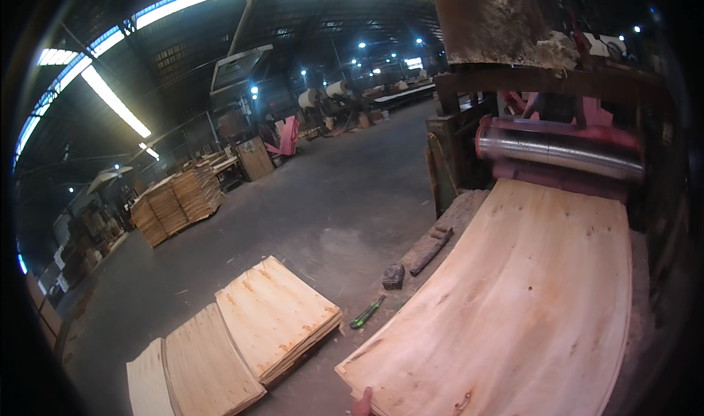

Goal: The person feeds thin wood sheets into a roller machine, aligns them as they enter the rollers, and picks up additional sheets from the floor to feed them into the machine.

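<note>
Dim overall, bright roof strips (116, 102), glaring bluish lamps (361, 45) — curved edges, black fisheye rim

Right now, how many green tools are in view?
1: the green tool lies between the stacked sheets and the large wood sheet; others may be hidden.

Wood sheet (524, 291) at the left hand (362, 403): pale pinkish tan, streaked grain, dark knots. Slim tool (367, 313) ahead of the hand: green, black. Roller (561, 151) farther ahead: silver, pink-edged.
</note>
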A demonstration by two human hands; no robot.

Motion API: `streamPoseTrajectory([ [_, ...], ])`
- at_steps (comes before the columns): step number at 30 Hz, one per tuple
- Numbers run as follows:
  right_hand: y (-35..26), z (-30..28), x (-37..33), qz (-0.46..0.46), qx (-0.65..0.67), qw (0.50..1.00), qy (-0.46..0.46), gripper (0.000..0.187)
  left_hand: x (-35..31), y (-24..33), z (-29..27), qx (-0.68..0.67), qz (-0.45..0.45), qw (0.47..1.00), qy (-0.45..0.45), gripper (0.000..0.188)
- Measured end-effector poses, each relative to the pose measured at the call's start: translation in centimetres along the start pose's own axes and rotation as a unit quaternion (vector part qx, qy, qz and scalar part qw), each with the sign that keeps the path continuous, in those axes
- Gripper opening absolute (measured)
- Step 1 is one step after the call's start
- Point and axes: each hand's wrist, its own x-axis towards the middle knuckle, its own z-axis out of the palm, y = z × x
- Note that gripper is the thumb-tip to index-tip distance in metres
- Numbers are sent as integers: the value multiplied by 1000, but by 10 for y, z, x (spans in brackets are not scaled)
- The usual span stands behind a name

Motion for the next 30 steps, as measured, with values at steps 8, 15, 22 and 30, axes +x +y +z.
streamPoseTrajectory([
  [8,-50,-25,28,222,360,906,5,50,11,-15,-38,-87,21,995,-51,67],
  [15,-42,-99,40,260,311,911,-76,62,46,-36,-39,-117,54,986,-110,70],
  [22,-49,-118,44,269,325,902,-92,65,62,-46,-49,-101,47,988,-104,69],
  [30,-47,-110,43,268,318,904,-97,63,82,-60,-60,-94,77,981,-151,70],
])
